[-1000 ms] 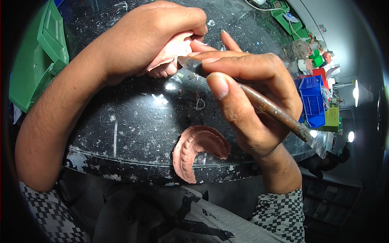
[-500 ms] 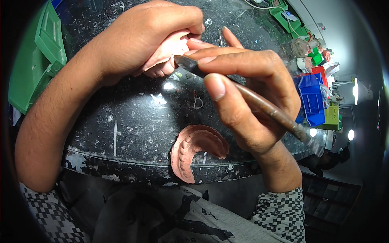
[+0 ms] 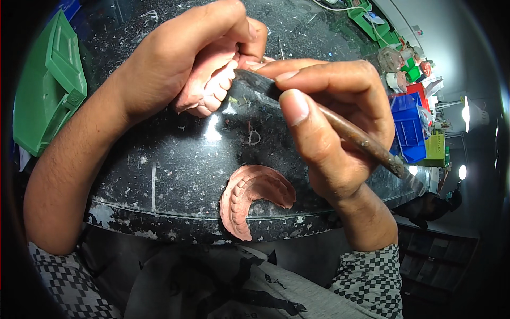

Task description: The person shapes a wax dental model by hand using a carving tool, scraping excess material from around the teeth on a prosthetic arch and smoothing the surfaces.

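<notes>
My left hand (image 3: 170,58) is closed round a pink plaster dental model (image 3: 208,80), its row of teeth turned toward my right hand. Part of the model is hidden under the fingers. Between the thumb and fingers of my right hand (image 3: 334,117) is a plaster knife (image 3: 358,135) with a worn brown handle. Its dark blade points at the teeth; I cannot tell if the tip touches them. A second pink dental model (image 3: 241,199), curved like a horseshoe, lies by the near edge of the black bench (image 3: 180,175).
A green plastic bin (image 3: 50,85) stands at the left. Along the right side are a blue bin (image 3: 409,127), a yellow-green box (image 3: 434,151) and green trays (image 3: 366,21). Small scraps and white marks dot the bench top. A dark-clothed person (image 3: 430,207) is at the far right.
My left hand has tilted the model, so more of its tooth row shows. The knife has shifted slightly right with my right hand. The second model stays on the bench.
</notes>
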`<action>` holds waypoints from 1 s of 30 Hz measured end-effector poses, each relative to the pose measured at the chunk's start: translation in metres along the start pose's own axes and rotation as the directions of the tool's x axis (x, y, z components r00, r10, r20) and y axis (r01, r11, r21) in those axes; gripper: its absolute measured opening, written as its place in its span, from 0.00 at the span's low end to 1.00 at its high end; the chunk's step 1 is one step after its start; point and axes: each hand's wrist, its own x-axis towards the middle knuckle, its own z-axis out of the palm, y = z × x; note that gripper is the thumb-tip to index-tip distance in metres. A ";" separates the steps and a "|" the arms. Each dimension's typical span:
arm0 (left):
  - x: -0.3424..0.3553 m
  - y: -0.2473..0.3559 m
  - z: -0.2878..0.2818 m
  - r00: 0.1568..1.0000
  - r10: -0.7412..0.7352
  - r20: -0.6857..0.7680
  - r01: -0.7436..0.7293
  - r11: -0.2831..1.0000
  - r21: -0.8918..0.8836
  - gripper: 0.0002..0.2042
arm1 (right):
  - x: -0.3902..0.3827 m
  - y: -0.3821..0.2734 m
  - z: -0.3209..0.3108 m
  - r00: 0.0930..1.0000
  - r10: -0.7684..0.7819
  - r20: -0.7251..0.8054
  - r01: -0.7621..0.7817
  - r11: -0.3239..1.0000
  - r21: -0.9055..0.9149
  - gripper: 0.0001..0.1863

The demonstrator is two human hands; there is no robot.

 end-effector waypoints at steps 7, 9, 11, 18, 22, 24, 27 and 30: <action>-0.005 0.012 -0.003 0.989 -0.120 0.090 0.114 0.991 0.064 0.21 | 0.001 -0.001 0.000 0.997 -0.051 0.066 0.057 0.994 -0.097 0.06; -0.005 0.012 -0.002 0.994 -0.076 0.073 0.067 0.991 0.113 0.21 | 0.001 -0.002 0.000 0.995 -0.054 0.085 0.064 0.991 -0.119 0.07; -0.004 0.012 -0.002 0.994 -0.082 0.073 0.074 0.992 0.104 0.21 | 0.001 0.000 -0.001 0.994 -0.062 0.095 0.074 0.990 -0.124 0.07; -0.005 0.016 -0.001 0.988 -0.139 0.069 0.134 0.988 0.073 0.21 | 0.002 0.000 -0.002 0.993 -0.046 0.107 0.062 0.987 -0.149 0.07; -0.005 0.013 -0.001 0.992 -0.112 0.054 0.108 0.992 0.071 0.20 | 0.000 0.001 -0.002 0.993 -0.055 0.104 0.069 0.987 -0.146 0.07; -0.005 0.016 -0.001 0.986 -0.150 0.079 0.144 0.986 0.080 0.20 | 0.000 0.002 -0.002 0.992 -0.065 0.106 0.082 0.984 -0.160 0.07; -0.003 0.009 -0.002 0.995 -0.083 0.046 0.079 0.993 0.090 0.20 | 0.001 -0.001 0.000 0.994 -0.038 0.101 0.054 0.985 -0.163 0.07; -0.003 0.009 -0.002 0.994 -0.103 0.041 0.102 0.994 0.036 0.20 | 0.002 -0.003 0.000 0.994 -0.016 0.107 0.034 0.986 -0.165 0.08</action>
